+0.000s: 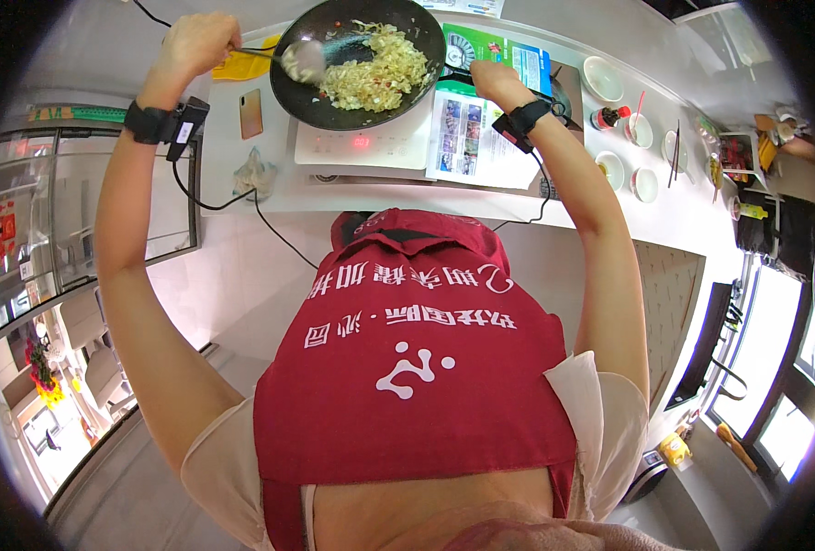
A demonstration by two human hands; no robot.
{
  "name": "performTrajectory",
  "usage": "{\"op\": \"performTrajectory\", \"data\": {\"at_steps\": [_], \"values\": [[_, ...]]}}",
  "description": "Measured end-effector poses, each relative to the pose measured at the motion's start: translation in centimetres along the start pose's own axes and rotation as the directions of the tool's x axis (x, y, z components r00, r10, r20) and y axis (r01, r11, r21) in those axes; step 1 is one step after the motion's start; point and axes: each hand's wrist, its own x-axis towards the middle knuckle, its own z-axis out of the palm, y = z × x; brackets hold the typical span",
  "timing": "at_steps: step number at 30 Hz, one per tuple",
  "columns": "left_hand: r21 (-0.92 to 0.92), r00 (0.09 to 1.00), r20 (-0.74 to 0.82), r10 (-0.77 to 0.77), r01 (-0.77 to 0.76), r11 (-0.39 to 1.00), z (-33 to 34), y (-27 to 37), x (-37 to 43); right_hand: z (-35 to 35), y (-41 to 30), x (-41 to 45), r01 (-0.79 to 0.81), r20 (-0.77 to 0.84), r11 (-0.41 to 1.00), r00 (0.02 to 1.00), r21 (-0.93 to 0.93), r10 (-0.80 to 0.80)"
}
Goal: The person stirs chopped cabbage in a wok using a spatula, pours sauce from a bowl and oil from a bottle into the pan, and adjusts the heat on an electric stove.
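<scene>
My left hand [201, 43] grips the handle of a cooking spatula or ladle, whose head [304, 62] is blurred over the left side of a black wok [290, 103]. Inside the wok lies a heap of pale, shredded food [380, 76], probably chopped cabbage, with small red bits. My right hand [500, 82] is closed around the wok's black handle [457, 74]. Beneath the wok is a white induction cooker [359, 148] with a lit red display. Whether the wok rests flat on it, I cannot tell.
Left of the cooker are a smartphone [250, 113], a yellow cloth [242, 67] and a crumpled plastic bag [255, 173]. A printed leaflet [480, 138] and a green printed sheet [497, 52] lie right. Farther right stand several white bowls [604, 77], a red-capped bottle [610, 118] and chopsticks [674, 157]. Cables hang from both wrists.
</scene>
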Motion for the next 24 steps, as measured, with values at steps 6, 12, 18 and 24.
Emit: {"op": "performTrajectory", "data": {"at_steps": [6, 12, 18, 24], "values": [[-0.432, 0.928, 0.342, 0.151, 0.012, 0.902, 3.6, 3.2, 0.4, 0.4, 0.4, -0.1, -0.006, 0.012, 1.0, 1.0, 0.007, 0.006], [-0.738, 0.949, 0.3, 0.101, 0.163, 0.655, 5.0, 7.1, -1.2, 0.5, 0.4, -0.4, 0.048, -0.062, 0.998, 0.997, 0.032, -0.046], [-0.848, 0.93, 0.358, 0.084, 0.286, 0.446, 6.2, 2.4, 0.9, 0.3, 0.5, -0.2, 0.029, -0.017, 1.0, 0.999, 0.006, -0.029], [-0.653, 0.995, 0.098, 0.033, 0.039, 0.756, 7.0, 6.4, 3.0, 0.0, 0.2, -0.4, 0.043, -0.053, 0.999, 0.998, -0.003, -0.043]]}}
